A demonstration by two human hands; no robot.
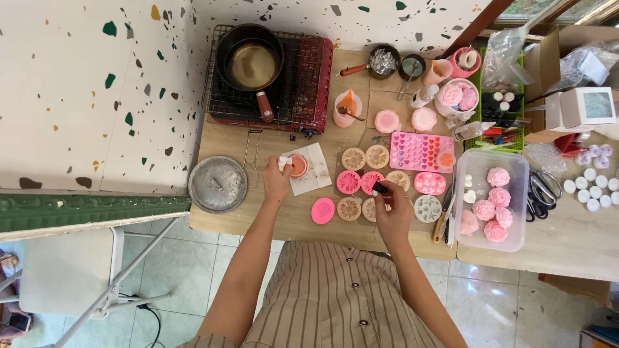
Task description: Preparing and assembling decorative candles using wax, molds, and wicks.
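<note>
Left hand (276,180) pinches a small white scrap against the orange cup (298,165) standing on the white paper sheet (316,171). Right hand (391,207) grips a small dark dropper bottle (379,188) over the pink round mould (371,182). Judgement: keep the bottle centred above one mould, dose slowly, steady the cup.

A wooden bench (290,225) carries a red camp stove (303,90), a round metal lid (217,184), a white paper sheet (317,169), round flower moulds (353,158), a pink heart tray (419,151) and a clear tub (493,241) of pink roses.
</note>
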